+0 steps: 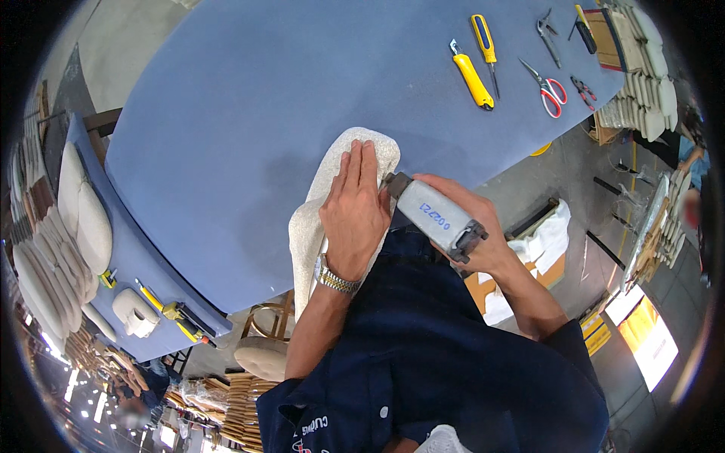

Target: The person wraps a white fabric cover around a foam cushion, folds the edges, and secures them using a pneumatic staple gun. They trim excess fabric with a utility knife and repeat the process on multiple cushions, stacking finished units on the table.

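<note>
A light beige, fabric-covered padded piece (306, 230) with a curved outline lies at the near edge of the blue table, close to my body. My left hand (353, 215) rests flat on top of it, fingers stretched out, a metal watch on the wrist. My right hand (487, 226) is wrapped round a grey staple gun (434, 214), whose body hides part of that hand. The gun's dark nose meets the right edge of the padded piece, near my left thumb. The exact contact point is hidden.
On the blue table (249, 121), at far right, lie a yellow utility knife (472, 79), a screwdriver (484, 41), red-handled scissors (549, 92), pliers (583, 90) and a grey hand tool (549, 38). Padded pieces (49, 279) are stacked at left. A stool (260, 355) stands behind.
</note>
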`<control>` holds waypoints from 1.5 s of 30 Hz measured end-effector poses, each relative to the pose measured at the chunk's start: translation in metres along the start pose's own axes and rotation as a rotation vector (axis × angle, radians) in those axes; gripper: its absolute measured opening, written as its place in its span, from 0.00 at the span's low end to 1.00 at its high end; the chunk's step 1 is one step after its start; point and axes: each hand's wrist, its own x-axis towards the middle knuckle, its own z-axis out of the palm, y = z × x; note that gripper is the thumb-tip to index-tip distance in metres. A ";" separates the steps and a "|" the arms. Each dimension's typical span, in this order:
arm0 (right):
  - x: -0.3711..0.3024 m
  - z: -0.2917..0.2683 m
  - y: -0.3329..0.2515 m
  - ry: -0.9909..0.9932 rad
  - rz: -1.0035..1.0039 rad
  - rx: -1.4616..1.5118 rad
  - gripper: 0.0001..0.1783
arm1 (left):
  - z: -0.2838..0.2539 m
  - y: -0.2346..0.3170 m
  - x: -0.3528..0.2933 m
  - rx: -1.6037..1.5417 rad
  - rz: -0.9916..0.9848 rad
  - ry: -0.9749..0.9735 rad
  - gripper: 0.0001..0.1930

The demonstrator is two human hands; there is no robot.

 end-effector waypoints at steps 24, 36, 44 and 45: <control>0.027 -0.006 -0.014 -0.158 0.177 -0.060 0.44 | 0.005 0.003 0.007 0.023 0.031 -0.032 0.37; 0.002 0.007 0.005 0.008 -0.129 -0.046 0.40 | 0.000 -0.005 -0.004 -0.021 0.037 0.058 0.40; -0.007 0.000 0.009 0.164 -0.161 0.003 0.35 | 0.011 0.001 -0.010 0.050 0.037 0.088 0.40; -0.007 0.001 0.008 0.163 -0.158 0.000 0.35 | 0.011 0.001 -0.012 0.045 0.035 0.081 0.40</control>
